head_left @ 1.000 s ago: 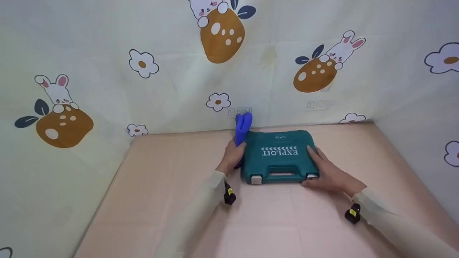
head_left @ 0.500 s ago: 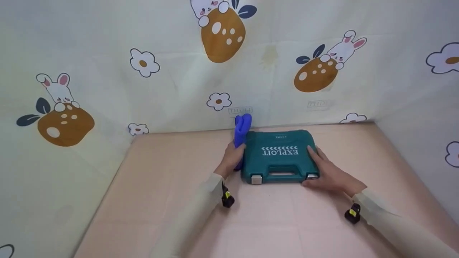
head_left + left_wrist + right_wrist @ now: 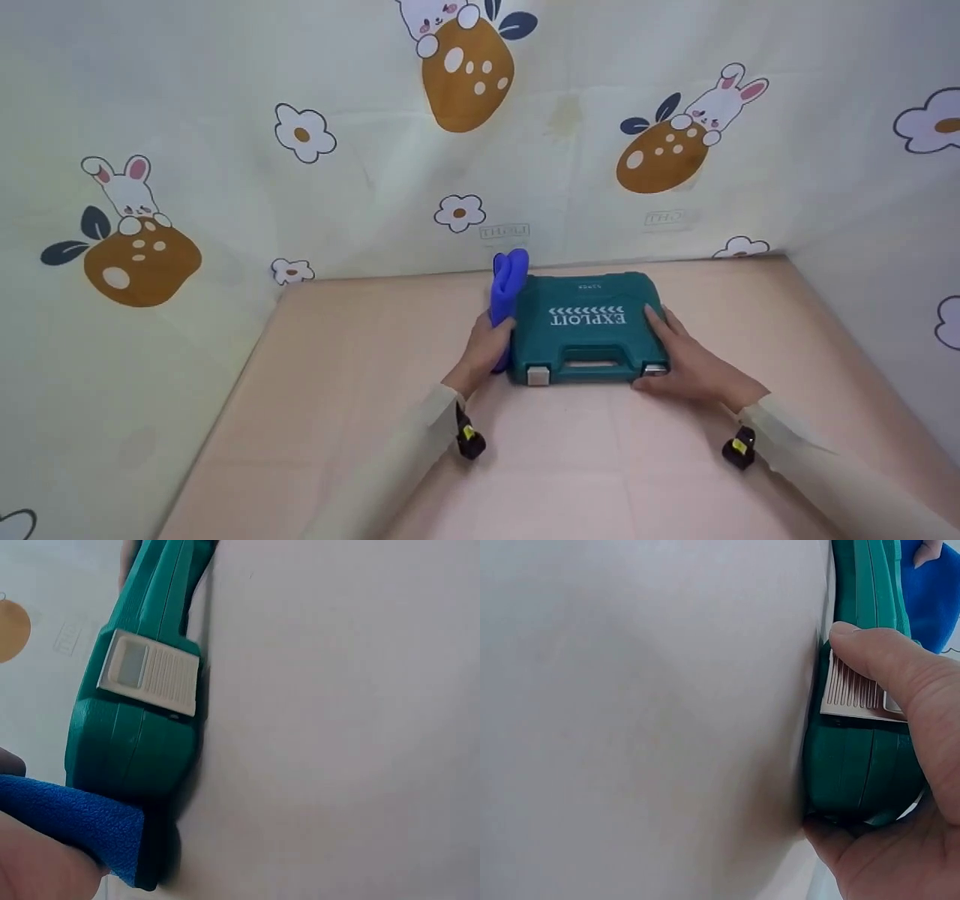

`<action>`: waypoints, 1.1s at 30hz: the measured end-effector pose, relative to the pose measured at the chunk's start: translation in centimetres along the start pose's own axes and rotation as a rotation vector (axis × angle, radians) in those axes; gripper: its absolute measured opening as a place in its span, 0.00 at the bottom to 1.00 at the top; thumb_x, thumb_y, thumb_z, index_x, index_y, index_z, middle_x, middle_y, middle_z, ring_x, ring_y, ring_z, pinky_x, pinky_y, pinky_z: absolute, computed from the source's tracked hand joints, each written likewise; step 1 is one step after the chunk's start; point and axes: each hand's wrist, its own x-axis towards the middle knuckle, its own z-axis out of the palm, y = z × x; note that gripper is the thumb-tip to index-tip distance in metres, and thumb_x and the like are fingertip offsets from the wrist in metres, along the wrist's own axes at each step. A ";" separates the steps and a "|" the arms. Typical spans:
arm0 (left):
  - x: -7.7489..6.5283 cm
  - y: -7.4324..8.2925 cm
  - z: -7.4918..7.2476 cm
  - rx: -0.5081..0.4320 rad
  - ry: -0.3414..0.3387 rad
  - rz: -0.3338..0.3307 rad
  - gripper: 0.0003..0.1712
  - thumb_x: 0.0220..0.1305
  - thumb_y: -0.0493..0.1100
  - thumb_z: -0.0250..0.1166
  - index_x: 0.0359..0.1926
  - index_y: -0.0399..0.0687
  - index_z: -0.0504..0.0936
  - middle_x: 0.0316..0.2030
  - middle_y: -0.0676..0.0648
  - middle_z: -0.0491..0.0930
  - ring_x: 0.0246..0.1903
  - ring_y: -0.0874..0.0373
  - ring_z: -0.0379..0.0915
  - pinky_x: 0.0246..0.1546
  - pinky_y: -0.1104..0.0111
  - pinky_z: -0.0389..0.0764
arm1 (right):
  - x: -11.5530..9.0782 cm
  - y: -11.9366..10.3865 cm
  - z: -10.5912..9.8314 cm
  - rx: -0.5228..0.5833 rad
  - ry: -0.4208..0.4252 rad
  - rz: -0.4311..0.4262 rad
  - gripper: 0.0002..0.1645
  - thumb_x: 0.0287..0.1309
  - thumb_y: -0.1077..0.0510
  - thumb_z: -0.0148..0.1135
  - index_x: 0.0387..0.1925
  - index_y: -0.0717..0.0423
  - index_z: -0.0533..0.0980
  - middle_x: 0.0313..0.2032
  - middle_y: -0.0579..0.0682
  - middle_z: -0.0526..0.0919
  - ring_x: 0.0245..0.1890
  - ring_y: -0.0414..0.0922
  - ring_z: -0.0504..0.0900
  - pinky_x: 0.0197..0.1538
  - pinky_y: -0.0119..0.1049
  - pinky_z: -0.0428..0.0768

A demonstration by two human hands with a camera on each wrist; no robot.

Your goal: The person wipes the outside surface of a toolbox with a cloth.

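A green plastic tool case (image 3: pixel 587 296) lies flat on the table, lettering upside down and its handle and two latches facing me. At its left side my left hand (image 3: pixel 486 346) grips a folded blue cloth (image 3: pixel 511 279), held upright against the case wall. In the left wrist view the fuzzy cloth (image 3: pixel 79 819) meets the case's corner near a pale latch (image 3: pixel 150 673). My right hand (image 3: pixel 694 367) holds the case's right front corner, thumb over the latch (image 3: pixel 855 686) there and fingers along the right side. The left fingers behind the cloth are mostly hidden.
The table has a pale pink cover (image 3: pixel 570 465). Right behind the case rises a cream fabric wall (image 3: pixel 360 210) printed with rabbits and flowers, with more of it at both sides. Black wrist cameras (image 3: pixel 470 439) sit on both sleeves.
My left hand and the blue cloth have slid toward me along the case's left side. The case and my right hand have stayed nearly in place.
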 end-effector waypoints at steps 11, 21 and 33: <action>-2.0 -0.5 0.3 0.026 0.026 0.004 0.33 0.62 0.42 0.51 0.66 0.33 0.57 0.61 0.40 0.66 0.56 0.50 0.63 0.59 0.53 0.59 | 0.0 0.0 0.1 0.016 -0.001 -0.001 0.71 0.41 0.38 0.72 0.73 0.45 0.34 0.71 0.59 0.30 0.66 0.64 0.47 0.57 0.61 0.60; -3.6 -0.7 0.9 0.027 0.046 0.010 0.34 0.60 0.40 0.51 0.66 0.31 0.57 0.61 0.39 0.65 0.59 0.50 0.61 0.60 0.54 0.58 | 0.0 0.1 0.1 -0.015 0.011 -0.010 0.71 0.41 0.37 0.72 0.73 0.46 0.35 0.71 0.60 0.31 0.65 0.66 0.49 0.57 0.62 0.60; -5.6 -0.9 1.2 0.014 0.044 0.016 0.35 0.60 0.38 0.51 0.67 0.31 0.55 0.62 0.39 0.63 0.60 0.47 0.60 0.60 0.52 0.57 | 0.1 0.1 0.2 0.004 0.001 -0.007 0.70 0.42 0.38 0.72 0.73 0.46 0.34 0.71 0.59 0.30 0.66 0.65 0.47 0.57 0.62 0.59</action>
